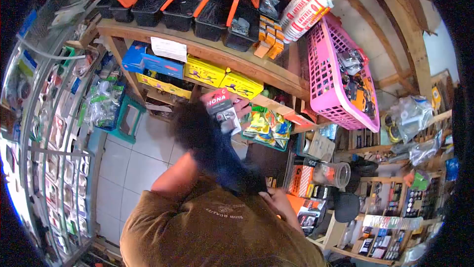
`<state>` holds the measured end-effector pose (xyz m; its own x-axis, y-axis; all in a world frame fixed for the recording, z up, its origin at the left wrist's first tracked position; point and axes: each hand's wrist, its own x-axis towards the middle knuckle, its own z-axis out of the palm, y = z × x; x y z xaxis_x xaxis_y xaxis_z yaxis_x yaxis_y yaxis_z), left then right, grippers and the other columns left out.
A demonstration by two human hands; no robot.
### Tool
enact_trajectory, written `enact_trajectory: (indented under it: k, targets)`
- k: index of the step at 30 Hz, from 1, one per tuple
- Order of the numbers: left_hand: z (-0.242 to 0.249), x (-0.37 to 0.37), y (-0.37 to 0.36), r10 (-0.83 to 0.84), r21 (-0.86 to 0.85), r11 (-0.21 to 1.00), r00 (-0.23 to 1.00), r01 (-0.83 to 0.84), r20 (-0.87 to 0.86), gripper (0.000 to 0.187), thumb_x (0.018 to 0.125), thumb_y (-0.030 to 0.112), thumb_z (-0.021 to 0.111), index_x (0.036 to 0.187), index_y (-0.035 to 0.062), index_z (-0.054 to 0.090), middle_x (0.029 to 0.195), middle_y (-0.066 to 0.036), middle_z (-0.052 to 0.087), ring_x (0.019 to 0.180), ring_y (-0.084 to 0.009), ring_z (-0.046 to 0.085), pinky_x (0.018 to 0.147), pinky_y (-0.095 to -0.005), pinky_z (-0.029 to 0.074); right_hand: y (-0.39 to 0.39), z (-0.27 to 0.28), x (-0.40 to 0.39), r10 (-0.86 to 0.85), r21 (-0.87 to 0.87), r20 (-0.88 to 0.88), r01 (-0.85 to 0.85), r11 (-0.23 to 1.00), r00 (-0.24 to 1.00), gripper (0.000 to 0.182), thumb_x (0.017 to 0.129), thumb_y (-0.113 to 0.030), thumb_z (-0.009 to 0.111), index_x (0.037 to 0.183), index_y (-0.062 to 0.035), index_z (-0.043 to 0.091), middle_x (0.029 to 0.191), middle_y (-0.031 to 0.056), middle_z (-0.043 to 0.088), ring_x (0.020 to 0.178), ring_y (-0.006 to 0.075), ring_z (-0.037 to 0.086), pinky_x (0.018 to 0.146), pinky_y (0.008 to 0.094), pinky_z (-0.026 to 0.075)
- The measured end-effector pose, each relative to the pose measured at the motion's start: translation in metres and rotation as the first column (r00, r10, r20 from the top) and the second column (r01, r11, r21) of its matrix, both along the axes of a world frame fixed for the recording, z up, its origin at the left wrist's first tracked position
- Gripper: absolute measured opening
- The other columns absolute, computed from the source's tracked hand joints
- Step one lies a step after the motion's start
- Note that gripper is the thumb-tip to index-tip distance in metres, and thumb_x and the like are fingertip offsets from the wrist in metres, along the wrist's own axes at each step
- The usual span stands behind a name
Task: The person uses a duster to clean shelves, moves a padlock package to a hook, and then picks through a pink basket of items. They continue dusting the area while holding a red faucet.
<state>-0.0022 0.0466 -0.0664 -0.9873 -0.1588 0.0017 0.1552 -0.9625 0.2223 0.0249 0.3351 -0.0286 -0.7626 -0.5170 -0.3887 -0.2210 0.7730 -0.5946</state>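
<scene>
My left hand (241, 108) has its fingers behind a red-and-white blister pack (227, 117) lettered "HONA", which it holds face up. A dark blue and black cloth (224, 161), smeared by motion, covers much of my left forearm and overlaps the pack's left edge. At the cloth's lower right end, my right hand (277, 202) is closed on it, close to my brown shirt. The left hand's thumb and palm are mostly hidden behind the pack and the cloth.
A wooden shelf (207, 47) ahead bears black bins with orange lids (180, 12) and a pink basket (321, 64). Yellow boxes (212, 75) sit below, near colourful packets (266, 126). Glass display shelves (54, 153) stand left; stocked wooden racks (385, 212) stand right.
</scene>
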Motion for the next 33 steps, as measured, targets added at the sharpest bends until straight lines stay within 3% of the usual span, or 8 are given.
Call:
enact_trajectory:
  k: [4, 7, 10, 20, 23, 27, 30, 33]
  targets:
    - [0.017, 0.02, -0.006, 0.043, 0.433, 0.875, 0.858, 0.215, -0.512, 0.06, 0.083, 0.052, 0.034, 0.124, 0.0087, 0.036, 0.126, -0.016, 0.04, 0.115, -0.033, 0.039, 0.092, -0.051, 0.033, -0.012, 0.008, 0.005, 0.005, -0.15, 0.051, 0.003, 0.989, 0.999, 0.045, 0.084, -0.038, 0.051, 0.058, -0.001, 0.048, 0.047, 0.0012, 0.038, 0.046, 0.0109, 0.035, 0.042, 0.0316, 0.03]
    - [0.008, 0.017, -0.002, 0.051, 0.135, 0.991, 0.98, -0.024, -0.195, 0.06, 0.083, 0.053, 0.034, 0.122, 0.0086, 0.04, 0.124, -0.016, 0.042, 0.113, -0.0341, 0.041, 0.091, -0.0507, 0.035, -0.003, 0.006, -0.003, 0.176, 0.086, 0.022, -0.178, 0.98, 0.984, 0.043, 0.085, -0.037, 0.049, 0.06, -0.001, 0.048, 0.048, 0.0004, 0.038, 0.047, 0.0108, 0.035, 0.042, 0.0312, 0.03]
    - [0.004, 0.015, -0.01, 0.066, 0.297, 0.955, 0.976, -0.001, -0.209, 0.058, 0.083, 0.053, 0.032, 0.117, 0.0079, 0.044, 0.124, -0.016, 0.043, 0.112, -0.0345, 0.041, 0.093, -0.0505, 0.033, -0.009, 0.005, 0.001, -0.114, -0.086, 0.204, 0.134, 0.987, 0.972, 0.045, 0.084, -0.038, 0.051, 0.06, -0.0005, 0.047, 0.048, 0.0034, 0.041, 0.046, 0.014, 0.04, 0.044, 0.0338, 0.032]
    - [0.033, 0.015, -0.013, 0.11, 0.39, 0.917, 0.992, -0.079, -0.058, 0.072, 0.078, 0.067, 0.026, 0.117, 0.0079, 0.042, 0.115, -0.018, 0.048, 0.105, -0.0346, 0.047, 0.086, -0.0506, 0.038, -0.012, 0.018, -0.008, -0.023, 0.017, 0.129, 0.021, 1.0, 0.991, 0.04, 0.084, -0.033, 0.053, 0.06, -0.0003, 0.051, 0.053, 0.0098, 0.043, 0.051, 0.0144, 0.044, 0.048, 0.033, 0.034]
    - [0.019, 0.011, -0.009, 0.049, 0.175, 0.984, 0.984, -0.018, -0.174, 0.065, 0.082, 0.061, 0.026, 0.113, 0.007, 0.043, 0.114, -0.017, 0.049, 0.106, -0.0317, 0.048, 0.085, -0.0509, 0.039, 0.008, 0.004, -0.011, 0.298, 0.018, -0.052, -0.297, 0.955, 0.953, 0.04, 0.083, -0.035, 0.053, 0.063, -0.0004, 0.054, 0.053, 0.0119, 0.047, 0.051, 0.0145, 0.048, 0.049, 0.0328, 0.036]
    - [0.022, 0.021, -0.009, 0.111, 0.297, 0.953, 0.978, -0.055, -0.178, 0.065, 0.082, 0.06, 0.027, 0.117, 0.007, 0.041, 0.121, -0.013, 0.044, 0.108, -0.0288, 0.046, 0.085, -0.0457, 0.042, -0.011, 0.019, -0.003, -0.157, -0.096, 0.165, 0.174, 0.98, 0.974, 0.039, 0.081, -0.033, 0.057, 0.06, -0.0006, 0.052, 0.05, 0.0094, 0.041, 0.048, 0.0166, 0.044, 0.046, 0.0316, 0.035]
    - [0.004, 0.007, -0.013, 0.045, 0.245, 0.969, 0.942, 0.041, -0.334, 0.075, 0.077, 0.066, 0.029, 0.121, 0.0064, 0.038, 0.124, -0.016, 0.041, 0.112, -0.0312, 0.042, 0.091, -0.0513, 0.033, -0.001, -0.006, -0.016, 0.356, -0.121, -0.226, -0.389, 0.913, 0.907, 0.039, 0.082, -0.035, 0.055, 0.06, -0.0024, 0.054, 0.051, 0.0112, 0.047, 0.048, 0.0173, 0.048, 0.046, 0.0319, 0.037]
    - [0.006, -0.005, -0.016, -0.055, 0.308, 0.93, 0.901, 0.204, -0.431, 0.083, 0.074, 0.071, 0.027, 0.125, 0.0052, 0.035, 0.126, -0.019, 0.038, 0.116, -0.0356, 0.037, 0.096, -0.0539, 0.026, -0.003, -0.005, -0.017, 0.115, 0.042, 0.015, -0.116, 0.992, 0.993, 0.042, 0.082, -0.036, 0.055, 0.058, -0.0021, 0.051, 0.051, 0.013, 0.046, 0.049, 0.0217, 0.05, 0.047, 0.0332, 0.038]
